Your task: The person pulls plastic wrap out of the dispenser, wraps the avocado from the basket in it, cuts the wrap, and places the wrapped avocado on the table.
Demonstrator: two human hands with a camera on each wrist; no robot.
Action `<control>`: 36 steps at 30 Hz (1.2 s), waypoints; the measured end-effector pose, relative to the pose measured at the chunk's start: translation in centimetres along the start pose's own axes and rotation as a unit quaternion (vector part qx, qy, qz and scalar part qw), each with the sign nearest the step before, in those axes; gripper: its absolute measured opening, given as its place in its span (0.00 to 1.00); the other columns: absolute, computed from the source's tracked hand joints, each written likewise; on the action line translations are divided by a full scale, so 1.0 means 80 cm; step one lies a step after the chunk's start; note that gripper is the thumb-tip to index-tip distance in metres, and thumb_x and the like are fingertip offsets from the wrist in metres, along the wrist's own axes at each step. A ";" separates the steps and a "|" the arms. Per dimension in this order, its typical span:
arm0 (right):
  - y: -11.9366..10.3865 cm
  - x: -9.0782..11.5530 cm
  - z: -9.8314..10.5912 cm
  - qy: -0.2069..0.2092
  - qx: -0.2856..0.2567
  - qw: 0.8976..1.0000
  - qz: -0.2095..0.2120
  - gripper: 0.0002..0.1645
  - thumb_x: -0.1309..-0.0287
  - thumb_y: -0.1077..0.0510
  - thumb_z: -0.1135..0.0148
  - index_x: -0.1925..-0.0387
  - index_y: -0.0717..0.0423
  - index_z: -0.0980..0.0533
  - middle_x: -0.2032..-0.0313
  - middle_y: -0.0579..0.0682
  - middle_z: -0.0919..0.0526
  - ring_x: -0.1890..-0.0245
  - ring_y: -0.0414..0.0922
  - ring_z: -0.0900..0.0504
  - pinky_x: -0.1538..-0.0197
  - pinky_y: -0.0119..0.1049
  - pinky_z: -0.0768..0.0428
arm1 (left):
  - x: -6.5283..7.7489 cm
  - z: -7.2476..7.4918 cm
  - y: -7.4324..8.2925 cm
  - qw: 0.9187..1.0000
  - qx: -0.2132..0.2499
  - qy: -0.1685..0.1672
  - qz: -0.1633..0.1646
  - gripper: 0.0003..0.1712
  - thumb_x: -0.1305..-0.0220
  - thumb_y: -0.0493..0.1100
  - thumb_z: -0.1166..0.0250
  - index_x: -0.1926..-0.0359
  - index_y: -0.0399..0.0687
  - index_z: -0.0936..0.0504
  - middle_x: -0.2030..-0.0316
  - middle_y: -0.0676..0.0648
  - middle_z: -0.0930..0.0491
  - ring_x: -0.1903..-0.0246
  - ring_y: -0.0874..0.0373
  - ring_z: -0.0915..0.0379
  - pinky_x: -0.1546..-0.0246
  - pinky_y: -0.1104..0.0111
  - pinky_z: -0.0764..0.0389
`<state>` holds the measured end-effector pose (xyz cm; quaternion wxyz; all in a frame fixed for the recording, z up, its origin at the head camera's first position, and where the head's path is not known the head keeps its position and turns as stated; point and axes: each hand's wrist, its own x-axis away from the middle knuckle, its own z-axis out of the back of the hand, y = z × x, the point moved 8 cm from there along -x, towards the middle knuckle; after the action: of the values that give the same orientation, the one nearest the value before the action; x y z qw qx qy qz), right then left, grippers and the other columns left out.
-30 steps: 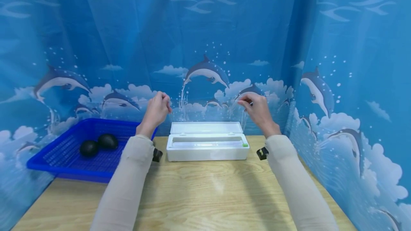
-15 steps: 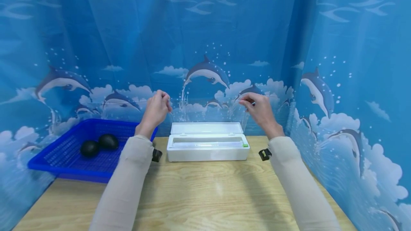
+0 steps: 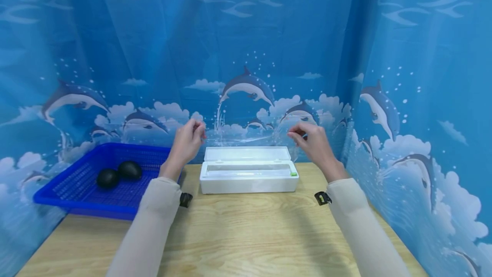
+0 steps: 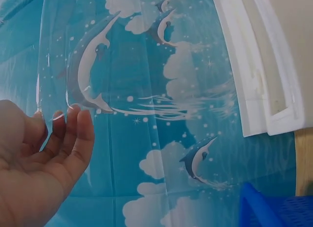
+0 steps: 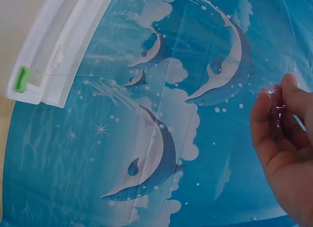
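A sheet of clear cling film (image 4: 67,85) stretches between both hands, behind and above the white cling film dispenser (image 3: 247,186). My left hand (image 3: 187,142) pinches one corner of the film between thumb and fingers. The opposite corner is pinched by my right hand (image 3: 312,141); crumpled film (image 5: 279,114) shows at its fingertips in the right wrist view. The dispenser stands on the table with its lid (image 3: 247,154) raised backward. At its right end sits a green slider (image 3: 294,174). Much of the film is hard to see against the blue backdrop.
A blue plastic basket (image 3: 96,209) stands at the left, close to my left forearm. Two dark, rounded things (image 3: 130,169) lie in it. The wooden table (image 3: 246,234) runs up to a blue dolphin-print curtain (image 3: 246,33) at the back and right.
Both hands have come down and slightly back toward me, still pinching the film. Its stretched edge now lies lower, just above the raised lid. Dispenser and basket stay put.
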<state>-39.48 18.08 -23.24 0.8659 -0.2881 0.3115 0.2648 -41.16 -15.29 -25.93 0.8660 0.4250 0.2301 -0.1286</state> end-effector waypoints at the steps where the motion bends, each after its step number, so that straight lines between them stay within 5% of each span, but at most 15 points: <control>1: 0.000 0.004 -0.001 -0.006 -0.003 1.000 -0.003 0.07 0.31 0.61 0.36 0.59 0.60 0.16 0.67 0.55 0.13 0.74 0.46 0.17 0.69 0.30 0.18 | 0.004 -0.001 0.000 1.000 0.006 0.001 0.001 0.14 0.17 0.40 0.54 0.50 0.34 0.26 0.60 0.35 0.18 0.58 0.43 0.17 0.54 0.55 0.12; 15: -0.013 0.053 -0.011 -0.081 -0.066 0.994 0.034 0.05 0.31 0.67 0.39 0.64 0.59 0.19 0.75 0.50 0.18 0.78 0.39 0.22 0.73 0.29 0.19 | 0.062 -0.013 -0.004 0.996 0.072 -0.046 -0.001 0.11 0.18 0.40 0.53 0.55 0.39 0.26 0.64 0.40 0.18 0.63 0.52 0.17 0.60 0.72 0.14; 20: -0.013 0.073 -0.024 -0.146 -0.071 0.987 0.011 0.06 0.30 0.65 0.39 0.65 0.55 0.19 0.76 0.46 0.19 0.79 0.38 0.23 0.74 0.29 0.20 | 0.080 -0.017 -0.008 0.992 0.086 -0.092 0.015 0.10 0.18 0.38 0.53 0.55 0.38 0.26 0.65 0.40 0.19 0.64 0.54 0.17 0.59 0.70 0.13; 24: -0.007 0.092 -0.040 -0.225 -0.075 0.972 -0.013 0.05 0.29 0.63 0.40 0.63 0.53 0.20 0.75 0.45 0.19 0.78 0.39 0.22 0.73 0.30 0.19 | 0.093 -0.024 -0.018 0.986 0.083 -0.142 0.030 0.10 0.18 0.39 0.52 0.55 0.39 0.26 0.65 0.41 0.19 0.65 0.55 0.18 0.59 0.67 0.12; 30: 0.002 0.125 -0.072 -0.318 -0.103 0.941 -0.041 0.05 0.28 0.62 0.40 0.63 0.54 0.20 0.75 0.44 0.20 0.77 0.37 0.22 0.73 0.31 0.18 | 0.112 -0.047 -0.031 0.969 0.081 -0.233 0.017 0.10 0.19 0.37 0.51 0.58 0.38 0.25 0.67 0.42 0.18 0.65 0.51 0.18 0.63 0.70 0.13; 36: 0.007 0.160 -0.108 -0.375 -0.141 0.914 -0.058 0.06 0.30 0.64 0.39 0.66 0.54 0.21 0.75 0.48 0.18 0.77 0.35 0.21 0.73 0.30 0.17 | 0.140 -0.075 -0.045 0.930 0.099 -0.352 0.023 0.10 0.19 0.38 0.51 0.58 0.38 0.25 0.66 0.42 0.19 0.64 0.51 0.18 0.62 0.66 0.13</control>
<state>-34.66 16.26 -37.82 0.8834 -0.3045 -0.0938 0.3435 -34.74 -13.02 -37.27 0.8476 0.4411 -0.1133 -0.2723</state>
